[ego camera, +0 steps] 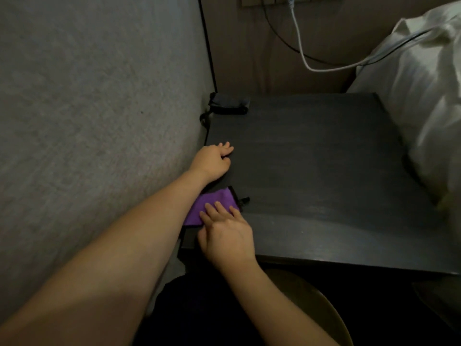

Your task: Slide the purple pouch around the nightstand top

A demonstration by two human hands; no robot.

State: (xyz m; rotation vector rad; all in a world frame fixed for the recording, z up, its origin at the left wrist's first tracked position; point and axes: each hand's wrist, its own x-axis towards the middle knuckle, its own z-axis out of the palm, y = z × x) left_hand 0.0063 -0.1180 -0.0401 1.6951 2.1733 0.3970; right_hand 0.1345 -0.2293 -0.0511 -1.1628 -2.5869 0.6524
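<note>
On purple cloth (212, 207): right hand (228, 237) fingers (212, 210).

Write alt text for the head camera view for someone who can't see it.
The right hand presses straight fingers on a purple cloth at a dark table's near left corner. The left hand rests loosely curled on the table beyond it.

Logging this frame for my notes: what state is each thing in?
Left hand: rests on dark wooden table, fingers loosely curled, holding nothing.
Right hand: straight fingers press on purple cloth.
Purple cloth: flat at table's near left edge.
White cable: hangs slack.
</note>
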